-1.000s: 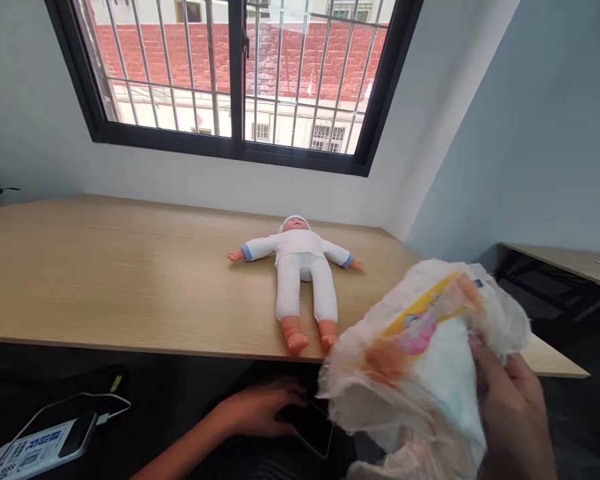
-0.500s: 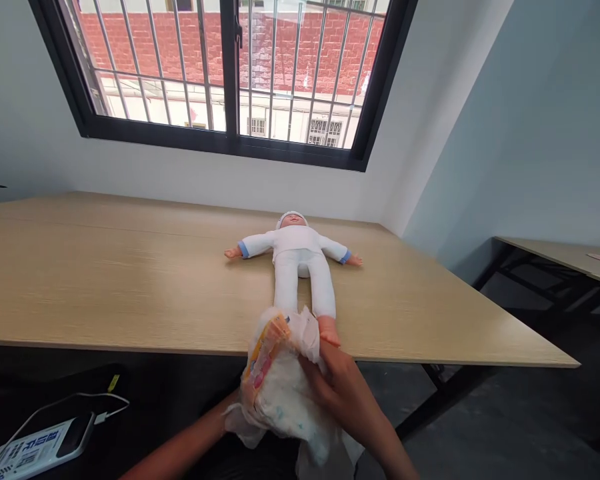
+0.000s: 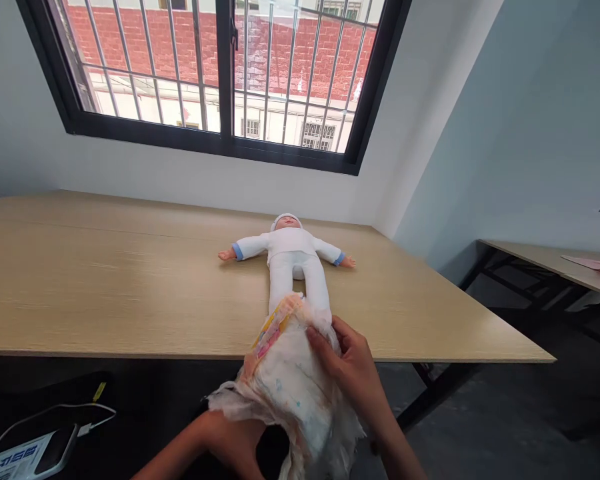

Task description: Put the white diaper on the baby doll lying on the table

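Observation:
A white diaper (image 3: pixel 300 380) with an orange, yellow and pink printed band hangs unfolded at the table's front edge, its upper end overlapping the doll's lower legs. My right hand (image 3: pixel 353 367) pinches its right edge, thumb on the near face and fingers behind. Lower down, my left hand (image 3: pixel 233 437) is closed on the diaper's lower left side, with its fingers partly hidden by the material. A baby doll (image 3: pixel 293 243) in a white suit with blue cuffs and a white cap lies on its back, arms spread and feet toward me. The diaper covers its feet.
The doll lies on a light wooden table (image 3: pixel 130 287) under a barred window (image 3: pixel 225 73). At lower left is a phone-like device (image 3: pixel 35 457) with a white cable. A second table (image 3: pixel 545 263) at right bears a pink item (image 3: pixel 595 265).
The diaper has been spread out wider and flatter. My right hand has risen slightly along its edge, and my left hand has come out from behind it at lower left.

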Demonstrator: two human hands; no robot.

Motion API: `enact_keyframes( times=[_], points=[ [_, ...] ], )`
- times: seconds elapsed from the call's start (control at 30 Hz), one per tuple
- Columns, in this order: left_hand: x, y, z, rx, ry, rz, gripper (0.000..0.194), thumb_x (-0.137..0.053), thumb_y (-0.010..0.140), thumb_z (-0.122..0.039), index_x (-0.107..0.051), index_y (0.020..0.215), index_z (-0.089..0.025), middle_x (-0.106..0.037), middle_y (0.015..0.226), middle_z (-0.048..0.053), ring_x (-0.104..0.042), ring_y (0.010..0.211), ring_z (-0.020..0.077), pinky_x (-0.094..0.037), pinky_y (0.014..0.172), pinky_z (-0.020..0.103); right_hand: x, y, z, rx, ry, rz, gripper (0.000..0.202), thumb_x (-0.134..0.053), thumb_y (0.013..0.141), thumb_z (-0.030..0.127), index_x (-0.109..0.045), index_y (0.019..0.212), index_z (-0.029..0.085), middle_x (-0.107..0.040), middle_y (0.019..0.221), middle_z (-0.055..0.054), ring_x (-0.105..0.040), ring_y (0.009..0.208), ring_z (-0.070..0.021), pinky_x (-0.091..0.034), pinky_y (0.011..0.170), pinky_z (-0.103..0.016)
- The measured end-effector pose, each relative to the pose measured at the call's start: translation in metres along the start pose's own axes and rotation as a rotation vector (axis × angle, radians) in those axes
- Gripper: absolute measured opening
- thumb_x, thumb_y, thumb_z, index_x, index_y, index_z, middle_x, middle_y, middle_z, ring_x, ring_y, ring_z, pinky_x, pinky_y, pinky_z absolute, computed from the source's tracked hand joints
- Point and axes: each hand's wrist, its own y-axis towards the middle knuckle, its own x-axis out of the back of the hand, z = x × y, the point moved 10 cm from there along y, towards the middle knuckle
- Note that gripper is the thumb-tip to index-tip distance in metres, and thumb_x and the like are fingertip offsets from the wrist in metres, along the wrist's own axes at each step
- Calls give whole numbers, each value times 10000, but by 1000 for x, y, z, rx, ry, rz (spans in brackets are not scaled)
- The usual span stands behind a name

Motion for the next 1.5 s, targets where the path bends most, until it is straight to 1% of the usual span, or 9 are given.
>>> enact_keyframes(
  times=[0.1,0.2,0.33,0.53,0.67,0.87,1.07,1.23,1.5],
  points=[
    [-6,-7,-9,31,-74,133,747,-935,605,-519,-733,1241,-183,-668,1393,144,-475,1411,429,-291,1215,589,7,4,5,-27,82,-25,359,-641,956,498,-665,1070,158,-691,1056,-46,-666,919,-197,-562,823,-373],
    [1,-8,-13,37,-205,5,987,-844,482,-787,-745,1241,-165,-701,1341,158,-506,1382,451,-342,1202,526,8,4,12,-40,164,-11,373,-659,943,505,-671,1076,157,-703,1020,-44,-675,919,-197,-570,809,-368],
    [24,-11,-4,110,-347,-383,742,-688,745,-785,-772,1160,-176,-743,1272,139,-574,1336,394,-321,1214,530,13,3,14,-74,249,7,384,-683,925,510,-683,1057,150,-717,988,-41,-687,890,-188,-576,782,-354],
    [60,-17,-24,57,-415,-626,632,-854,669,-639,-776,1088,-171,-782,1189,116,-662,1220,364,-512,1074,418,29,2,-5,-133,326,-34,370,-655,949,504,-678,1014,141,-701,882,-11,-686,791,-167,-579,745,-338],
    [66,-18,-33,28,-369,-635,612,-889,670,-573,-762,1120,-178,-798,1146,85,-693,1159,319,-544,1010,347,22,-3,-13,-156,353,-17,433,-669,918,561,-697,1042,147,-745,954,-42,-719,884,-204,-586,836,-395],
    [55,-11,-34,33,-340,-581,637,-859,713,-583,-731,1183,-173,-805,1115,82,-723,1084,307,-567,975,372,-2,-11,-5,-172,436,59,593,-862,704,559,-707,1175,233,-733,1273,-91,-649,1253,-309,-518,1079,-452],
    [61,-13,-40,13,-296,-539,530,-823,767,-573,-753,1107,-171,-809,1092,82,-728,1059,293,-584,899,330,4,-14,-10,-183,479,5,636,-850,767,463,-628,1325,251,-692,1356,-87,-629,1289,-297,-478,1127,-456],
    [61,-14,-42,23,-280,-503,506,-793,802,-570,-752,1110,-170,-816,1037,89,-750,953,295,-604,769,327,3,-15,-12,-194,504,6,605,-858,753,465,-659,1275,234,-719,1310,-98,-650,1260,-318,-497,1107,-479],
    [64,-14,-51,3,-253,-523,457,-823,771,-554,-768,1036,-186,-808,1064,74,-732,1016,296,-557,971,368,4,-17,-13,-198,509,-19,620,-869,741,462,-659,1275,228,-701,1342,-102,-640,1273,-321,-484,1122,-483]
  ],
)
